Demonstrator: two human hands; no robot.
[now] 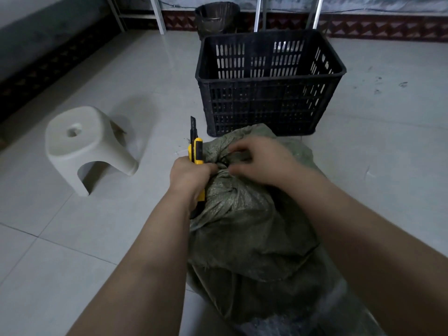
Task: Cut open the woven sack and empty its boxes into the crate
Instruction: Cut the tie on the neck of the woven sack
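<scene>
White plastic stool (80, 146) sits off left; the left hand (191, 177) is fisted round a yellow-and-black utility knife (196, 151), blade out and pointing up. The right hand (260, 161) pinches the tied neck of the olive-green woven sack (244, 219) on the tiled floor. Sack looks uncut so far, and the black slotted plastic crate (269, 81) just behind it is empty, so basically everything's left.

One sack (244, 229), olive green, tied shut at the neck. One crate (269, 81), black, slotted walls. One knife (196, 151), yellow and black, blade out. Two hands: left hand (189, 177) wrapped around the knife handle, right hand (259, 161) on the sack's neck. One stool (82, 144), white. One bucket (215, 18), dark, behind the crate. Boxes: none in sight, so uncounted.
</scene>
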